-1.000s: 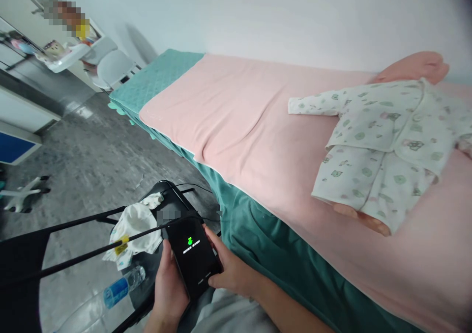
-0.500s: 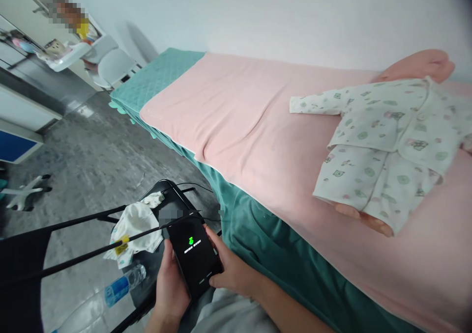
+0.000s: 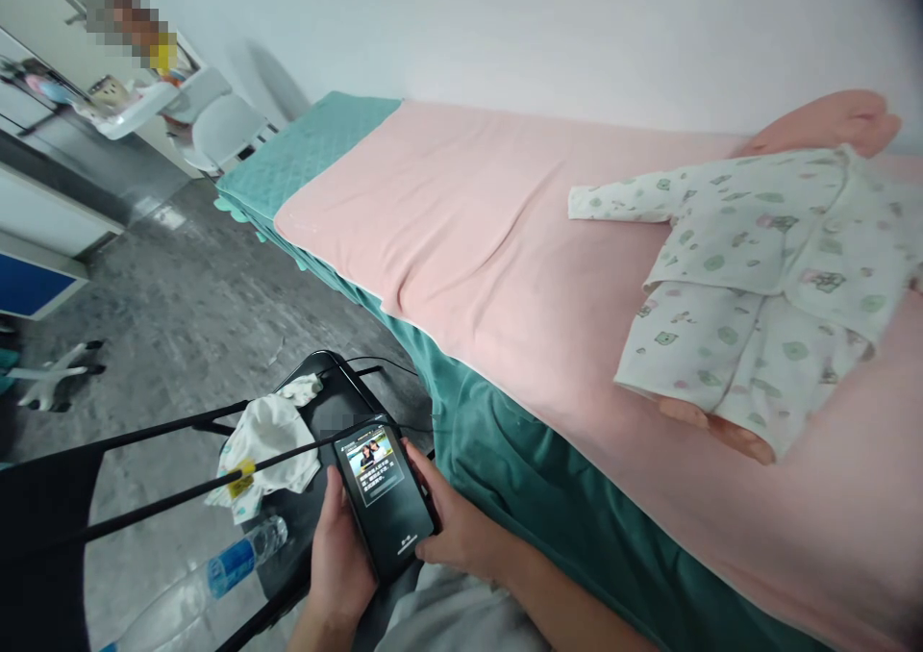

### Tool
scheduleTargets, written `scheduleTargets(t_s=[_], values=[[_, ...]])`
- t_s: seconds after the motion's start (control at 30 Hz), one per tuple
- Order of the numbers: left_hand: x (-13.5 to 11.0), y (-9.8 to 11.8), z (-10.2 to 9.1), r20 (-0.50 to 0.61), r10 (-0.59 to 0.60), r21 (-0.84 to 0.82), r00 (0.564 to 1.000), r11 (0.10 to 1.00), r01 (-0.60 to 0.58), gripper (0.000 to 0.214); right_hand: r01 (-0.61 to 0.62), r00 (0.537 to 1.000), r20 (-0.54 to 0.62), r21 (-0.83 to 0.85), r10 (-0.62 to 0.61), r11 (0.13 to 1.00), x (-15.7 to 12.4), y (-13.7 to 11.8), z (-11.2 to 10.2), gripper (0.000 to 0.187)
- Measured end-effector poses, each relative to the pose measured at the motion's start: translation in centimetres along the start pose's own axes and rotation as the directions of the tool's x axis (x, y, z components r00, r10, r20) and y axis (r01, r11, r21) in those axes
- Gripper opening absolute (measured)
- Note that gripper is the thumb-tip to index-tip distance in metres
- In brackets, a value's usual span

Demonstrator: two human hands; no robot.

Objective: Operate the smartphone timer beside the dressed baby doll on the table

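A black smartphone (image 3: 387, 513) is held between both hands at the bottom middle of the head view, its screen lit with a picture and several lines of text. My left hand (image 3: 338, 546) grips its left edge, thumb pointing up along the side. Around the right edge close the fingers of my right hand (image 3: 451, 527), with the thumb near the screen's lower corner. Just beyond lies a crumpled white patterned cloth (image 3: 270, 440) on a black chair seat (image 3: 328, 392). A clear plastic bottle (image 3: 194, 589) with a blue label is left of my left hand.
A bed with a pink sheet (image 3: 490, 238) over green bedding (image 3: 476, 440) fills the right side. On it lies a doll in white patterned clothes (image 3: 764, 258). Black bars (image 3: 173, 503) cross the lower left. A white high chair (image 3: 223, 133) stands at the far left.
The phone screen has gone from a dark page with a green icon to one with a picture and text. Both hands keep hold of the phone, almost unmoved.
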State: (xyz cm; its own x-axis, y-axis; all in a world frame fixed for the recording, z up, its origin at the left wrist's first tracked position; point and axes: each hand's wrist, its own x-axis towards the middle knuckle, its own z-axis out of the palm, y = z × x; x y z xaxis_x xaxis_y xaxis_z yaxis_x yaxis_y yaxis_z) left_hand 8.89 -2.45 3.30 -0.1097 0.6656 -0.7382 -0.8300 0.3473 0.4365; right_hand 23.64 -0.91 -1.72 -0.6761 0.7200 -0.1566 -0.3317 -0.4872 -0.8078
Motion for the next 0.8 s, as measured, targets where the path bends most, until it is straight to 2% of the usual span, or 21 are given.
scheduleTargets(t_s=[0.37, 0.67, 0.8], values=[[0.3, -0.2, 0.1, 0.01, -0.014, -0.013, 1.0, 1.0, 0.014, 0.059, -0.005, 0.999, 0.053, 0.041, 0.003, 0.999, -0.3, -0.1, -0.3, 0.112], [0.0, -0.3, 0.0, 0.074, -0.031, 0.027, 0.997, 0.999, 0.029, 0.057, -0.089, 0.992, -0.088, 0.038, 0.092, 0.995, 0.1, -0.4, -0.6, 0.096], [0.0, -0.2, 0.2, 0.073, -0.046, -0.006, 0.996, 0.999, 0.046, 0.055, -0.093, 0.994, -0.065, -0.004, 0.093, 0.996, -0.2, -0.9, -0.5, 0.099]])
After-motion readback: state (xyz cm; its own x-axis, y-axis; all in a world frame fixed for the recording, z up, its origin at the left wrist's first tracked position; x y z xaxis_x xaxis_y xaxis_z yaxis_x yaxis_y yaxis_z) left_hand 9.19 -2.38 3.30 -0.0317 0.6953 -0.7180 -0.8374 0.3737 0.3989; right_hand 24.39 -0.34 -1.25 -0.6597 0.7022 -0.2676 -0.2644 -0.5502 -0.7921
